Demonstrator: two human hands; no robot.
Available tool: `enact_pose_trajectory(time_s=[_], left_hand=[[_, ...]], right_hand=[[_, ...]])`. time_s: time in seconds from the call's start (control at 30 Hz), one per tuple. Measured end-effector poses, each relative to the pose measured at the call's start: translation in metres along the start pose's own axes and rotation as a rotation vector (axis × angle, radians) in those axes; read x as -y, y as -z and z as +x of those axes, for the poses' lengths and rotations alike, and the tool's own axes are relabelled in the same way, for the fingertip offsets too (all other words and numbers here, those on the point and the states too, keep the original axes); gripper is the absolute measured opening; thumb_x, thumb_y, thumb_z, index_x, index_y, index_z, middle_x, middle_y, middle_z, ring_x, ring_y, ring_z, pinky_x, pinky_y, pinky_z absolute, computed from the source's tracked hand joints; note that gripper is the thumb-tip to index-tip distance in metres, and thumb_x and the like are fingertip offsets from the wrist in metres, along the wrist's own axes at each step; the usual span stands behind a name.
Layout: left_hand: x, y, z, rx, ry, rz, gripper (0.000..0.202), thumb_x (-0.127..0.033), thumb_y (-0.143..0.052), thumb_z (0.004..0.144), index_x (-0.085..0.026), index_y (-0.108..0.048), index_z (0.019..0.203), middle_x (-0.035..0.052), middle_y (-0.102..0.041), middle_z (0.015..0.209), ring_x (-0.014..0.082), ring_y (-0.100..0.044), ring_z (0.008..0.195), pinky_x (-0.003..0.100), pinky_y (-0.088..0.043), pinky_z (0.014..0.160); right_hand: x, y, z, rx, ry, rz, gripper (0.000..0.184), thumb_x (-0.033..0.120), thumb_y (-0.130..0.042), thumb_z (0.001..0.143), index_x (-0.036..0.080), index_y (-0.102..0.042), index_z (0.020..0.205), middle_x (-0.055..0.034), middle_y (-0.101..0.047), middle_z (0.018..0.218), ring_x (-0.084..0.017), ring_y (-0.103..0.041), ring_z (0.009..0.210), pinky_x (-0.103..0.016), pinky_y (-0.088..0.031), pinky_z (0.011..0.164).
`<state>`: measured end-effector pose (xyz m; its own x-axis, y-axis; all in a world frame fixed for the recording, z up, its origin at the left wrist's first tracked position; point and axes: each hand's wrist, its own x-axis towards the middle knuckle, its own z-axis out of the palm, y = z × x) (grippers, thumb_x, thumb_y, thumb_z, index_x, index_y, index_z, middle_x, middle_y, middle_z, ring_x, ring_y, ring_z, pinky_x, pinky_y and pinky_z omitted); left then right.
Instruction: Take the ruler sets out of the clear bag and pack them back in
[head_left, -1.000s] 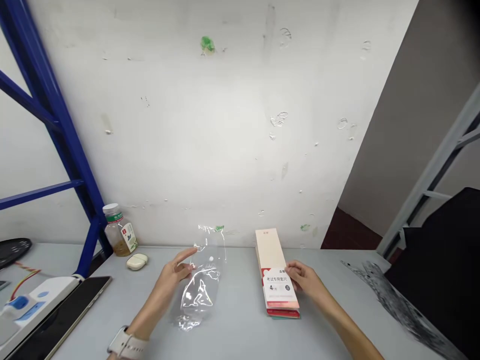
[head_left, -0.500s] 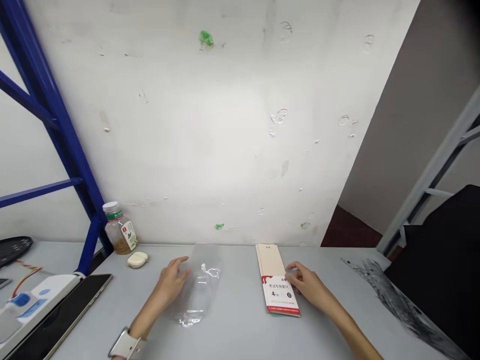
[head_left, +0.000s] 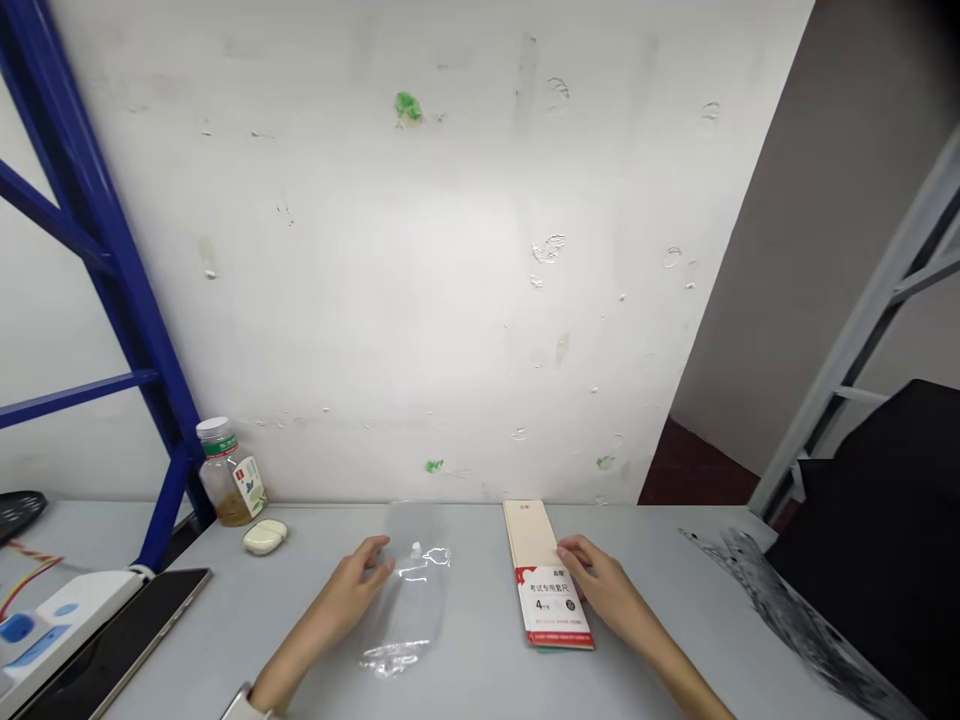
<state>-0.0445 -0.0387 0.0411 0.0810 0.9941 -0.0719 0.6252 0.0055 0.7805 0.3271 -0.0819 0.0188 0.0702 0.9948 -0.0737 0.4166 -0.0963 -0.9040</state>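
A ruler-set packet (head_left: 556, 606) with a white and red label, Chinese print and a large "4" lies on the grey table. Its upper part is a long cream sleeve, and a green edge peeks out underneath. At its right edge rests my right hand (head_left: 600, 588), fingertips touching the side, fingers bent loosely and not wrapped round it. A clear plastic bag (head_left: 409, 600) lies flat to the left of the packet. Beside the bag's left edge is my left hand (head_left: 352, 590), thumb and index finger apart, the thumb tip over or against the film.
A lidded jar (head_left: 231, 478) and a cream earbud case (head_left: 265, 537) stand back left. A phone (head_left: 112, 640) lies by a white power strip (head_left: 56, 625). Blue frame bars (head_left: 127, 250) rise at left. Black bag-like fabric (head_left: 877, 530) and crumpled dark film (head_left: 772, 590) are right.
The camera view has shifted slightly, so everything sits a little lower and further left in the picture. Both hands keep nearly the same pose beside the bag and the packet.
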Motion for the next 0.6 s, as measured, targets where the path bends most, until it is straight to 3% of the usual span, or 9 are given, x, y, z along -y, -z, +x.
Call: enact_pose_trajectory(time_s=[0.17,0.37,0.47,0.6], left_hand=[[-0.006,-0.010,-0.004,0.095,-0.018,-0.062,0.064,-0.059,-0.054,0.076,-0.019,-0.054,0.126,0.0138,-0.058,0.134,0.0298,-0.052,0.127,0.037,-0.044,0.102],[-0.004,-0.025,-0.005,0.107,-0.076,-0.166,0.065,-0.053,-0.059,0.078,-0.021,-0.048,0.133,0.0151,-0.051,0.143,0.0312,-0.051,0.129,0.042,-0.045,0.103],[-0.001,-0.033,-0.006,0.105,-0.068,-0.100,0.064,-0.047,-0.060,0.079,-0.020,-0.046,0.135,0.0160,-0.049,0.144,0.0320,-0.054,0.125,0.045,-0.044,0.104],[0.004,-0.042,-0.007,0.047,-0.180,0.069,0.044,-0.034,-0.057,0.081,-0.026,-0.058,0.124,0.0087,-0.034,0.155,0.0326,-0.041,0.136,0.049,-0.038,0.109]], right_hand=[[0.010,-0.015,-0.007,0.003,0.062,0.012,0.042,0.062,-0.045,0.085,0.023,-0.062,0.092,-0.0049,-0.073,0.096,-0.024,-0.065,0.090,-0.032,-0.050,0.075],[0.019,-0.028,-0.011,0.092,0.073,0.142,0.039,0.058,-0.046,0.086,0.023,-0.062,0.094,-0.0052,-0.071,0.102,-0.023,-0.067,0.088,-0.034,-0.053,0.078],[0.020,-0.030,-0.011,0.107,0.051,0.133,0.039,0.056,-0.047,0.086,0.023,-0.062,0.098,-0.0058,-0.070,0.106,-0.022,-0.068,0.086,-0.034,-0.053,0.081],[0.022,-0.026,-0.016,0.132,0.032,0.019,0.044,0.054,-0.048,0.086,0.022,-0.061,0.112,-0.0080,-0.068,0.113,-0.023,-0.067,0.091,-0.036,-0.052,0.087]])
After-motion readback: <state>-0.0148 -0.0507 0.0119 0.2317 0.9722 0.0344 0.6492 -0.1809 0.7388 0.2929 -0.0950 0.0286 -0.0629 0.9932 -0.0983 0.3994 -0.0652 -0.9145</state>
